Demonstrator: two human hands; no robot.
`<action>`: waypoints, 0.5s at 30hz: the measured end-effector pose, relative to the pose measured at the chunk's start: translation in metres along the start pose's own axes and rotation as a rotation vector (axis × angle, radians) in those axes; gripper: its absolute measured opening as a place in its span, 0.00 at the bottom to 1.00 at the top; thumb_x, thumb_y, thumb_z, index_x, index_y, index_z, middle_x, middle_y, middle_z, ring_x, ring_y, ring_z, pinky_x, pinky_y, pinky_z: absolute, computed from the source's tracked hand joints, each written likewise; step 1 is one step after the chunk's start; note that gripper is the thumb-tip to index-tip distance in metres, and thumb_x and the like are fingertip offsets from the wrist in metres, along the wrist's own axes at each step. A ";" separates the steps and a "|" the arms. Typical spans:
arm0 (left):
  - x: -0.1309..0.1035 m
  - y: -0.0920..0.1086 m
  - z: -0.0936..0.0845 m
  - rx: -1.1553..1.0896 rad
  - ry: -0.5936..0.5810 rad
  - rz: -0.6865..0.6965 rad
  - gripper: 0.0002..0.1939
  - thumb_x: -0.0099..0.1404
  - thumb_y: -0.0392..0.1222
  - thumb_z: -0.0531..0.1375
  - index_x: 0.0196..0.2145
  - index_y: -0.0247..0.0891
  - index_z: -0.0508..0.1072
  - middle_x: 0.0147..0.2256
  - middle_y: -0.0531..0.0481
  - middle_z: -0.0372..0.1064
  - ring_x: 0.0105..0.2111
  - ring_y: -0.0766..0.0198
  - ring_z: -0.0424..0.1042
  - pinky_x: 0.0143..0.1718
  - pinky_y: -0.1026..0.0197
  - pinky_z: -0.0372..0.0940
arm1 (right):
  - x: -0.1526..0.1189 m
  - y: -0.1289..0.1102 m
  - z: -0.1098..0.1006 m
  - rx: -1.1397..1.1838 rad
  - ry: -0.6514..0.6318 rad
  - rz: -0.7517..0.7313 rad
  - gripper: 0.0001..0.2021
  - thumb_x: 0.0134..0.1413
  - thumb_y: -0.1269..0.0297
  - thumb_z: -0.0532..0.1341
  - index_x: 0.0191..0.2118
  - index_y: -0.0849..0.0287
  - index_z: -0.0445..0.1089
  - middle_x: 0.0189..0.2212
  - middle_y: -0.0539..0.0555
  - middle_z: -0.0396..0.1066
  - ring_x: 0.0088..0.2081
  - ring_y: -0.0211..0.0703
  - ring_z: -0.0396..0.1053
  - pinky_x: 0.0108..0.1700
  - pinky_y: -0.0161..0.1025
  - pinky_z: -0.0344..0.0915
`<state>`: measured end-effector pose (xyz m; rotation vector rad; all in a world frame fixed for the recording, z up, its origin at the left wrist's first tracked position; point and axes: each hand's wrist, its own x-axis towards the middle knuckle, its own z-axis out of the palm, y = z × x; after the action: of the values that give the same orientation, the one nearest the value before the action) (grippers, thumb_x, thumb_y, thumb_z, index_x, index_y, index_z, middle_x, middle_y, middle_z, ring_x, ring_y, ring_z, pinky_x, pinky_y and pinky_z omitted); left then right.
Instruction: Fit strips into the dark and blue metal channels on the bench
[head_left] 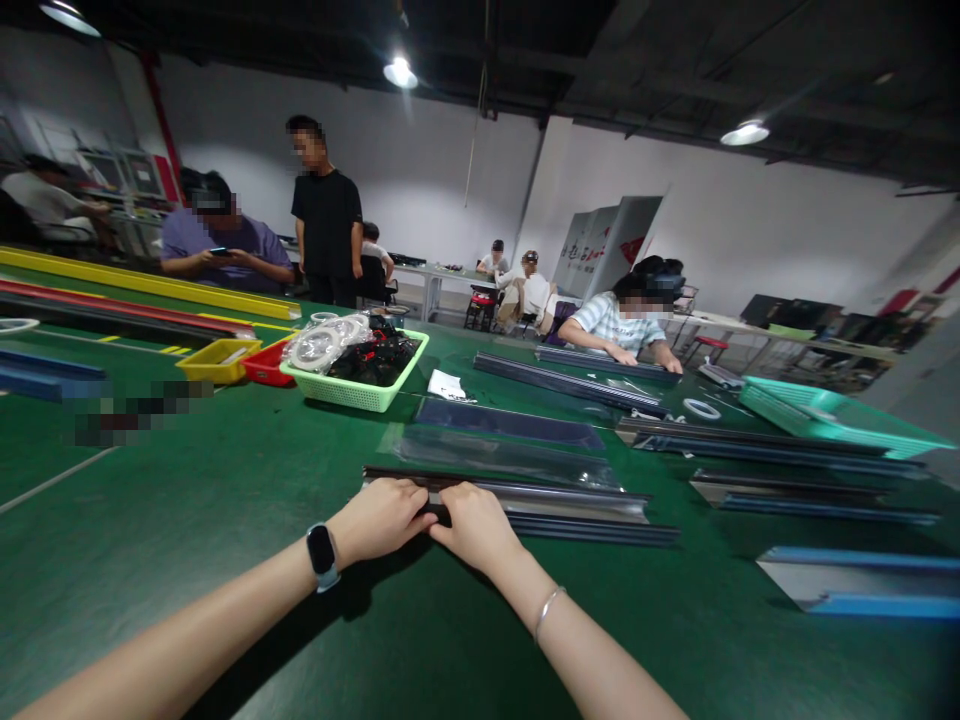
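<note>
A long dark metal profile, shaped like a channel with raised edges, lies across the green table in front of me. My left hand grips its left part, fingers bent over it. Right beside it, my right hand is closed on the same profile, the two thumbs nearly meeting at its near edge. What the fingertips press on is hidden. Just beyond the profile lie a clear plastic sheet and a dark flat strip.
More metal profiles lie to the right, one with blue edges. A light green basket holds bagged rings and dark parts, near red and yellow trays. A turquoise basket stands far right. Across the table a person handles another profile.
</note>
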<state>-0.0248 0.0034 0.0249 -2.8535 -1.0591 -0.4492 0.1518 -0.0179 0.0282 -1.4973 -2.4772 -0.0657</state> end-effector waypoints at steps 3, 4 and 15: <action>0.000 -0.004 -0.007 -0.065 -0.007 0.030 0.11 0.64 0.45 0.53 0.36 0.35 0.70 0.35 0.44 0.71 0.38 0.58 0.70 0.42 0.59 0.62 | -0.002 0.009 -0.009 0.066 -0.047 -0.062 0.11 0.50 0.58 0.59 0.37 0.59 0.71 0.35 0.55 0.73 0.40 0.44 0.68 0.41 0.36 0.61; -0.001 -0.006 -0.010 -0.093 -0.010 0.034 0.11 0.64 0.44 0.53 0.37 0.36 0.70 0.36 0.44 0.71 0.39 0.58 0.70 0.42 0.59 0.62 | -0.003 0.012 -0.012 0.099 -0.058 -0.080 0.13 0.50 0.56 0.60 0.39 0.58 0.71 0.36 0.55 0.73 0.41 0.44 0.68 0.42 0.36 0.61; 0.002 -0.022 -0.020 -0.383 -0.153 -0.056 0.14 0.61 0.49 0.55 0.42 0.43 0.72 0.42 0.49 0.72 0.40 0.60 0.71 0.40 0.65 0.61 | -0.004 0.028 -0.018 0.286 -0.095 -0.061 0.19 0.48 0.52 0.61 0.46 0.52 0.70 0.42 0.52 0.72 0.43 0.45 0.69 0.43 0.36 0.62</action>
<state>-0.0430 0.0184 0.0439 -3.2445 -1.1955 -0.4916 0.1814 -0.0112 0.0422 -1.3328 -2.4765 0.3422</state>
